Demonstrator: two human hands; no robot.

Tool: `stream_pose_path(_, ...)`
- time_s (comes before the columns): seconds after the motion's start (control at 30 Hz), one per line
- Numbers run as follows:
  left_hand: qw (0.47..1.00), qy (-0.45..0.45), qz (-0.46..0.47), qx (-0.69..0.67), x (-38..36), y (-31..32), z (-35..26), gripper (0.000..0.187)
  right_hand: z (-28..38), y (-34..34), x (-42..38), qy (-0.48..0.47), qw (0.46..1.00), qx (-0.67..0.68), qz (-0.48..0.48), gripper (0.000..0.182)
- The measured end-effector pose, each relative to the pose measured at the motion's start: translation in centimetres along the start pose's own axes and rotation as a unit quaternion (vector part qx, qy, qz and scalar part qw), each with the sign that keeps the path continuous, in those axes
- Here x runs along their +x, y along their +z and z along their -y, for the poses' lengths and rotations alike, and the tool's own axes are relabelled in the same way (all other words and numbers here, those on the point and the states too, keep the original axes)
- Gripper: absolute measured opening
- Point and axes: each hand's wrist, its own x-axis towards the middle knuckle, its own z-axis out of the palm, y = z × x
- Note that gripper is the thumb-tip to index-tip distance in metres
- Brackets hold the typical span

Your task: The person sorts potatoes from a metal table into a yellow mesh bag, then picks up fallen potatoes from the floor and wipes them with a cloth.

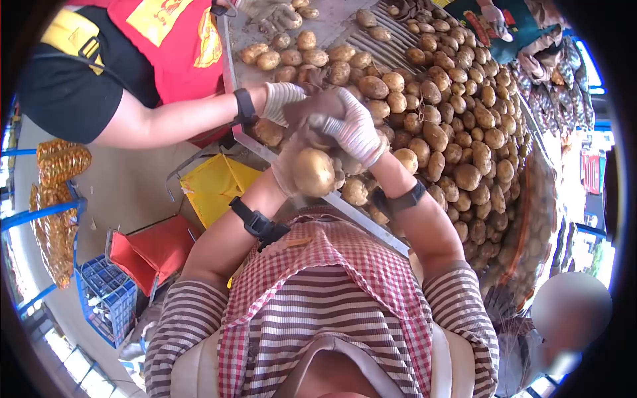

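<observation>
My left hand (286,167), in a light glove and partly blurred, holds a large pale potato (314,172) above the table's metal edge (378,229). My right hand (355,131), in a white glove with a dirty thumb, is closed on a dark brown cloth (322,108) just above that potato. Part of the cloth hides what lies between my hands. A co-worker's gloved hand (282,103) reaches in from the left and meets the cloth.
A large heap of potatoes (468,176) covers the right of the metal table. Another gloved hand (273,20) is at the top. A yellow folding seat (215,189), a red one (156,252) and a blue crate (109,298) stand at left. A person (524,351) is at lower right.
</observation>
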Motion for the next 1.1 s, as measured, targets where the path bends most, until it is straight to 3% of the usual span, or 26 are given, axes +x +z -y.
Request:
stream_pose_path(0.03,0.997,0.021,-0.051,0.056,0.1,1.1,0.4,0.080,-0.8,0.7,0.1,0.047,0.992,0.107,-0.039,0.047)
stream_pose_path(0.07,0.996,-0.017,-0.070,-0.044,0.0,2.2,0.6,0.076,-1.7,0.8,0.2,0.036,0.994,0.092,-0.057,0.044)
stream_pose_path(0.17,0.985,0.012,-0.168,-0.020,-0.1,2.0,0.5,0.080,-3.2,0.3,0.6,0.065,0.988,0.099,-0.097,0.031)
stream_pose_path(0.2,0.993,-0.035,-0.046,-0.101,-0.5,1.6,0.2,0.077,-3.7,-0.6,1.1,0.092,0.971,0.177,-0.130,0.030)
stream_pose_path(0.23,0.993,-0.031,-0.048,-0.104,-0.9,1.4,0.2,0.077,-4.0,-1.7,1.3,0.121,0.946,0.253,-0.162,0.030)
stream_pose_path(0.3,0.992,0.009,-0.085,-0.090,-1.5,1.3,0.1,0.078,-4.2,-4.4,1.1,0.087,0.927,0.349,-0.110,0.045)
stream_pose_path(0.33,0.985,0.003,-0.117,-0.124,-1.5,1.1,0.1,0.090,-3.3,-4.8,0.7,0.068,0.941,0.319,-0.084,0.050)
stream_pose_path(0.43,0.983,-0.050,-0.140,-0.110,-0.9,0.1,1.3,0.096,0.4,-2.7,-2.6,0.058,0.960,0.273,0.033,0.063)
stream_pose_path(0.47,0.994,-0.022,-0.105,-0.026,-0.1,0.4,1.9,0.094,-0.9,-1.0,-3.5,0.010,0.986,0.163,0.035,0.067)
stream_pose_path(0.5,0.998,-0.007,-0.048,-0.046,0.1,-1.4,3.2,0.091,-3.9,-1.0,-3.4,-0.038,0.996,-0.062,0.042,0.064)
stream_pose_path(0.57,0.972,-0.069,-0.116,-0.193,0.4,-0.3,2.9,0.108,-4.9,-1.5,-2.7,0.102,0.992,0.067,-0.010,0.056)
stream_pose_path(0.6,0.972,-0.073,-0.117,-0.193,0.3,-0.6,2.8,0.108,-2.7,-1.5,-2.8,0.109,0.964,0.237,-0.051,0.048)
stream_pose_path(0.67,0.992,-0.058,-0.103,-0.052,-0.3,-1.4,2.4,0.103,-2.7,-3.0,-3.0,0.089,0.942,0.316,-0.070,0.045)
stream_pose_path(0.7,0.992,-0.056,-0.101,-0.052,-0.2,-1.5,2.4,0.103,-0.7,-3.4,-3.5,0.083,0.921,0.373,-0.079,0.045)
stream_pose_path(0.77,0.988,-0.053,-0.116,-0.084,0.0,-1.5,2.2,0.097,-0.7,-3.4,-4.3,0.061,0.932,0.355,-0.045,0.054)
stream_pose_path(0.8,0.988,-0.053,-0.115,-0.083,0.3,-0.2,2.2,0.097,-1.6,-2.2,-5.0,0.033,0.976,0.214,-0.001,0.060)
stream_pose_path(0.83,0.977,-0.036,-0.194,-0.075,0.7,1.9,2.2,0.088,-2.3,-1.1,-5.5,0.004,0.997,0.068,0.041,0.066)
stream_pose_path(0.87,0.960,-0.019,-0.272,-0.067,0.8,3.1,2.3,0.079,-2.9,-0.6,-4.8,-0.089,0.989,-0.110,0.047,0.074)
stream_pose_path(0.9,0.960,-0.020,-0.272,-0.068,0.2,2.6,2.3,0.079,-2.6,-0.4,-3.9,-0.088,0.989,-0.110,0.047,0.074)
stream_pose_path(0.97,0.991,-0.054,-0.114,-0.038,-1.5,0.8,2.1,0.086,-1.9,0.0,-2.2,0.129,0.986,0.071,-0.079,0.072)
stream_pose_path(1.0,0.996,-0.048,-0.069,-0.037,-1.9,0.9,2.4,0.086,-2.5,-0.1,-1.6,0.169,0.976,0.076,-0.112,0.072)
stream_pose_path(1.03,0.996,-0.047,-0.070,-0.038,-2.1,1.3,2.2,0.086,-2.8,-0.4,-1.7,0.199,0.968,0.055,-0.139,0.066)
stream_pose_path(1.1,1.000,0.005,-0.030,-0.010,-2.6,1.9,1.5,0.086,-4.4,-1.5,-2.4,0.132,0.953,0.236,-0.134,0.057)
